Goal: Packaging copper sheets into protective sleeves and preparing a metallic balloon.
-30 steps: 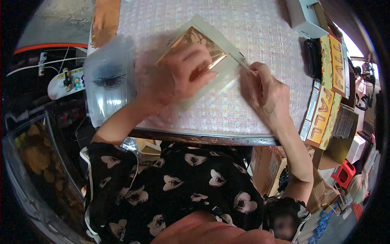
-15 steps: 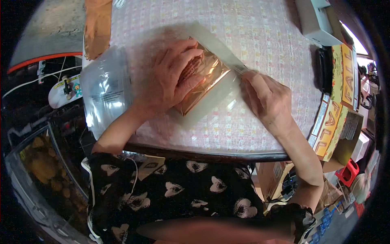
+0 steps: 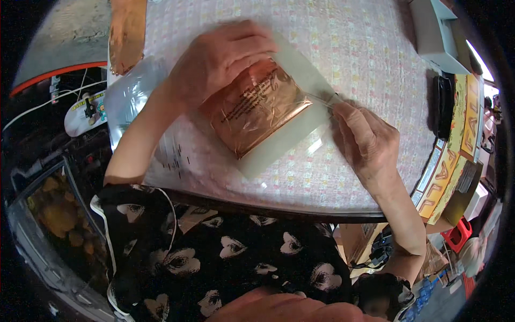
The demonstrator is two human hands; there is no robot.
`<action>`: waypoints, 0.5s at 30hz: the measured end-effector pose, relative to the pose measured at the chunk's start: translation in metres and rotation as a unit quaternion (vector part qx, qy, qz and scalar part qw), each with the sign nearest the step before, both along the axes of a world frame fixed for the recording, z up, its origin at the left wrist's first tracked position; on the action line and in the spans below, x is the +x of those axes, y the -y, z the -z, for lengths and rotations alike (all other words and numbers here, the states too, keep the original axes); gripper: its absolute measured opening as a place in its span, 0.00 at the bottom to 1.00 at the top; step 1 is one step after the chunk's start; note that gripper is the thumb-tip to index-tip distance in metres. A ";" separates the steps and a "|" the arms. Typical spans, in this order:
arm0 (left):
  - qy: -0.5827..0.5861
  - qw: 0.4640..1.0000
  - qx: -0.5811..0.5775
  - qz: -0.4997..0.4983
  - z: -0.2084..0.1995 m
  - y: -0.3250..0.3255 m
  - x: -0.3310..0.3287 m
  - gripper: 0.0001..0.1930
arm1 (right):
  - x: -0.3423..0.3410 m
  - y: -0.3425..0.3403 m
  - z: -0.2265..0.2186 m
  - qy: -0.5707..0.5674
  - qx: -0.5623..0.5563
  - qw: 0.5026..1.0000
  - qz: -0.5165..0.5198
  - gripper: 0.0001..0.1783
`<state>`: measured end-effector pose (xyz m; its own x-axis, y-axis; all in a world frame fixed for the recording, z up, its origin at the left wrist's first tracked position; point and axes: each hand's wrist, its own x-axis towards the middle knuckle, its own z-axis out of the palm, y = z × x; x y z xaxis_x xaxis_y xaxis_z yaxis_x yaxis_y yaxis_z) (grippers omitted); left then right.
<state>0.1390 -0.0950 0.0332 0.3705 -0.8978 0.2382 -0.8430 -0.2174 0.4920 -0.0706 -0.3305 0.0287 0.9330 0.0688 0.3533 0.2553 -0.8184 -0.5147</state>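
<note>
A flat copper-coloured foil packet (image 3: pixel 257 110) with dark print lies inside a larger translucent plastic bag (image 3: pixel 306 137), set at a slant on the table. My right hand (image 3: pixel 370 137) pinches the bag's right corner between thumb and fingers. Over the packet's far left edge is my left hand (image 3: pixel 228 56), somewhat blurred, its fingers stretched out and lying across the bag's far side. Whether the left fingertips press on the bag cannot be made out.
Clear plastic bags (image 3: pixel 131 102) lie at the table's left side, below a copper foil sheet (image 3: pixel 127 35). On the right stand a white box (image 3: pixel 437 32), a black object (image 3: pixel 442 104) and a yellow-orange printed carton (image 3: pixel 440 177). The pink-checked tablecloth (image 3: pixel 370 48) covers the table.
My left hand has slid up and away from the packet's middle toward its far edge, uncovering the printed face. My right hand has shifted slightly right, still pinching the bag's corner.
</note>
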 end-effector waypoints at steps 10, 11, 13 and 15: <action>0.092 0.990 -0.001 0.105 0.001 0.015 0.023 0.05 | 0.000 0.000 0.002 0.001 -0.001 1.000 -0.010 0.19; 0.092 0.990 -0.002 0.106 0.002 0.016 0.023 0.05 | -0.002 0.001 0.003 0.007 -0.010 1.000 -0.010 0.19; 0.166 0.975 -0.026 0.144 0.002 0.020 0.023 0.04 | -0.004 0.002 0.003 0.014 -0.019 1.000 -0.010 0.20; 0.157 0.978 -0.023 0.131 0.006 0.013 0.025 0.06 | 0.000 -0.002 0.001 0.011 -0.013 1.000 -0.008 0.18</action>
<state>0.1639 -0.1081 0.0273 0.0302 -0.9380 0.3454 -0.9782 0.0432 0.2031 -0.0703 -0.3285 0.0280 0.9240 0.0939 0.3707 0.2795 -0.8274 -0.4872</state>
